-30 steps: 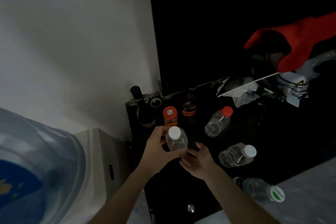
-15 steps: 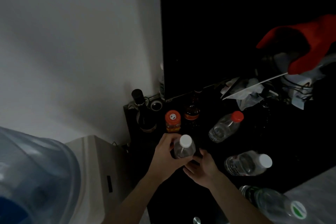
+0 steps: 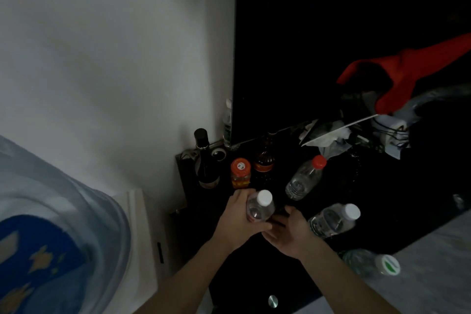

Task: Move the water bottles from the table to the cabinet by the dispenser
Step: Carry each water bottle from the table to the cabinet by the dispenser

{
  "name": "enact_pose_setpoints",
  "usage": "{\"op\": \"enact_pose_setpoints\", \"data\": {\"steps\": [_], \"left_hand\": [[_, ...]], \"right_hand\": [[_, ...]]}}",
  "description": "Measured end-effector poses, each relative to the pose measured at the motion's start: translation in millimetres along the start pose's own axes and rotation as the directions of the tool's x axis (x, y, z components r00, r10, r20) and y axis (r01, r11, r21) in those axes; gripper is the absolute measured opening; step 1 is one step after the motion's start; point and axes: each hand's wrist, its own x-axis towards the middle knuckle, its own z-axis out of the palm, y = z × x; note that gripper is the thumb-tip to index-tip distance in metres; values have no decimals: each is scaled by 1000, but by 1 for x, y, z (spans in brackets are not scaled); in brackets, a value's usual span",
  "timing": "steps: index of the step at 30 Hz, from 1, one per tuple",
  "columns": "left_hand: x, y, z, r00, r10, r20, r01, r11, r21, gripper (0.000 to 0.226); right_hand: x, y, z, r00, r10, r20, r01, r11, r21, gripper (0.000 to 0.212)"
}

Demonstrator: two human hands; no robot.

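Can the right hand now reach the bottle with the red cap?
Probably yes. The right hand is open and holds nothing, and the red-capped bottle stands just beyond it on the dark cabinet top, with nothing visible between.

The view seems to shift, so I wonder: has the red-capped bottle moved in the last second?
No. The red-capped bottle keeps the same place to the right of the orange-lidded jar; only the camera has shifted.

bare dark cabinet top [image 3: 254, 257] lies open near the hands; an orange-lidded jar [image 3: 240, 172], dark glass bottles [image 3: 207, 160] and red-capped clear plastic bottle [image 3: 304, 178] crowd behind.
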Motion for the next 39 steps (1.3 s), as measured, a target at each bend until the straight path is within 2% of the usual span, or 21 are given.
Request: {"op": "enact_pose_setpoints", "data": {"steps": [3, 6, 9, 11, 13, 15, 17, 19, 26, 29, 33, 36, 39], "left_hand": [[-12, 14, -12, 999, 39, -11, -39, 999, 31, 91], [-27, 32, -31, 995, 83, -61, -78, 994, 83, 91], [-44, 52, -51, 988, 113, -102, -95, 981, 168, 87], [-57, 67, -65, 984, 136, -119, -102, 961, 256, 86], [-71, 83, -79, 978, 158, -136, -100, 929, 356, 87], [-87, 97, -89, 967, 182, -178, -82, 885, 458, 87], [-104, 112, -97, 947, 215, -239, -51, 834, 550, 83], [-122, 127, -101, 932, 225, -282, -4, 789, 615, 83], [-205, 164, -76, 899, 138, -415, 234, 649, 724, 89], [-249, 171, -57, 890, 76, -450, 319, 603, 731, 92], [-314, 173, -54, 837, -22, -547, 455, 584, 672, 95], [-371, 172, -60, 780, -96, -619, 554, 566, 610, 91], [-436, 165, -67, 695, -168, -699, 663, 526, 532, 91]], "right_hand": [[-28, -4, 4, 999, -49, -13, 49, 998, -40, 52], [-56, -6, 7, 993, -121, -10, 119, 985, -123, 58], [-92, -6, 16, 977, -212, -13, 201, 943, -265, 54], [-116, -3, 24, 956, -293, -8, 265, 876, -404, 46], [-132, 0, 29, 909, -412, 60, 369, 733, -571, 35], [-148, 3, 32, 844, -505, 181, 467, 527, -710, 44], [-170, 5, 34, 775, -551, 310, 536, 314, -784, 48], [-191, 8, 34, 693, -567, 444, 605, 124, -787, 40], [-229, 32, 4, 487, -442, 753, 674, -358, -646, 50], [-238, 51, -11, 491, -350, 798, 609, -517, -601, 68], [-262, 90, -10, 491, -230, 840, 544, -673, -501, 73], [-284, 129, -2, 535, -132, 835, 514, -733, -445, 71], [-304, 182, 7, 497, -23, 868, 534, -780, -326, 66]]}}
